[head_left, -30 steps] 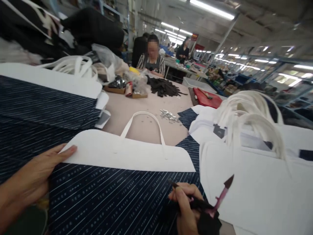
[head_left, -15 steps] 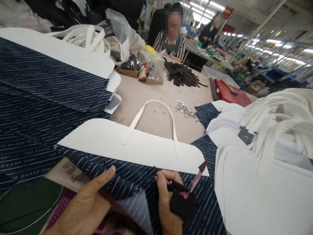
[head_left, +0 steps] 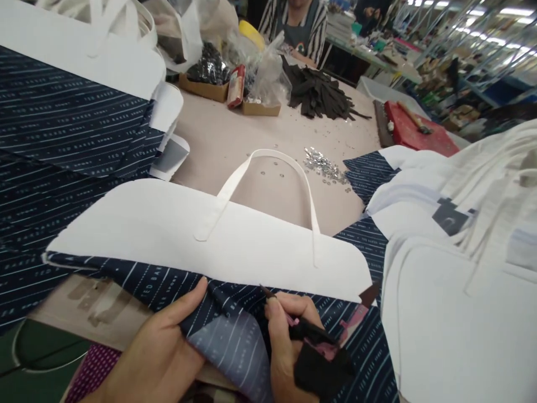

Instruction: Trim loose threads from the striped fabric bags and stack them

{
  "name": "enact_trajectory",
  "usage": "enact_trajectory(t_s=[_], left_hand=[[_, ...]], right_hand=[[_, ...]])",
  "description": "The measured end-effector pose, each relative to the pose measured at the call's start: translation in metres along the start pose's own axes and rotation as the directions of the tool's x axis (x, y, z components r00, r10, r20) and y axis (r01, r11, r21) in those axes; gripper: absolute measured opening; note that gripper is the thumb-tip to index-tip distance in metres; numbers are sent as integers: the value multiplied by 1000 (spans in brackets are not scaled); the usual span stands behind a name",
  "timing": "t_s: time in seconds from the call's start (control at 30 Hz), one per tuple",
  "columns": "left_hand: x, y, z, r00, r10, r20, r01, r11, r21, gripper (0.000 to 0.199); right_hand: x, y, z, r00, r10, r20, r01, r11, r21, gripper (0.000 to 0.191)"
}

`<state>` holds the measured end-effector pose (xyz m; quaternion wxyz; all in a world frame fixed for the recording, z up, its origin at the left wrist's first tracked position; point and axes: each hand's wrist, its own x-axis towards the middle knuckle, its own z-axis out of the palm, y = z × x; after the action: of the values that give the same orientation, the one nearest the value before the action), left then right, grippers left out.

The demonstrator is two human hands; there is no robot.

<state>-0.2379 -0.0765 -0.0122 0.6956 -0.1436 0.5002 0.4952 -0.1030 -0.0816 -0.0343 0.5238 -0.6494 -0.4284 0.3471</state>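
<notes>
White lettering "TED BAKER" runs in repeated rows along the navy striped bag (head_left: 168, 280); the smaller lettering is illegible.

place: bag workshop; evidence: stacked bag panels (head_left: 62, 129); worktable (head_left: 235, 145); shelving aisles (head_left: 470, 33)

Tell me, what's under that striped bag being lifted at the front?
Where the left hand folds up the navy striped bag, a tan board and the bag's grey lining show. Anything farther under the bag is covered.

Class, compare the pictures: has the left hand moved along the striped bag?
Yes. The left hand moved from the striped bag's left edge toward its middle, nearer the right hand.
</notes>
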Motion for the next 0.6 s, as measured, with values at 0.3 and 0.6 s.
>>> enact_trajectory(t_s=[0.3,0.6], left_hand=[[2,-2,-17,980,-193,-56,186,976,-117,75],[-7,2,1,977,-183,-112,158,966,-205,62]], right_hand=[[1,3,2,999,31,-37,-33,998,-49,19],[0,-5,5,999,49,-16,-50,993,-105,22]])
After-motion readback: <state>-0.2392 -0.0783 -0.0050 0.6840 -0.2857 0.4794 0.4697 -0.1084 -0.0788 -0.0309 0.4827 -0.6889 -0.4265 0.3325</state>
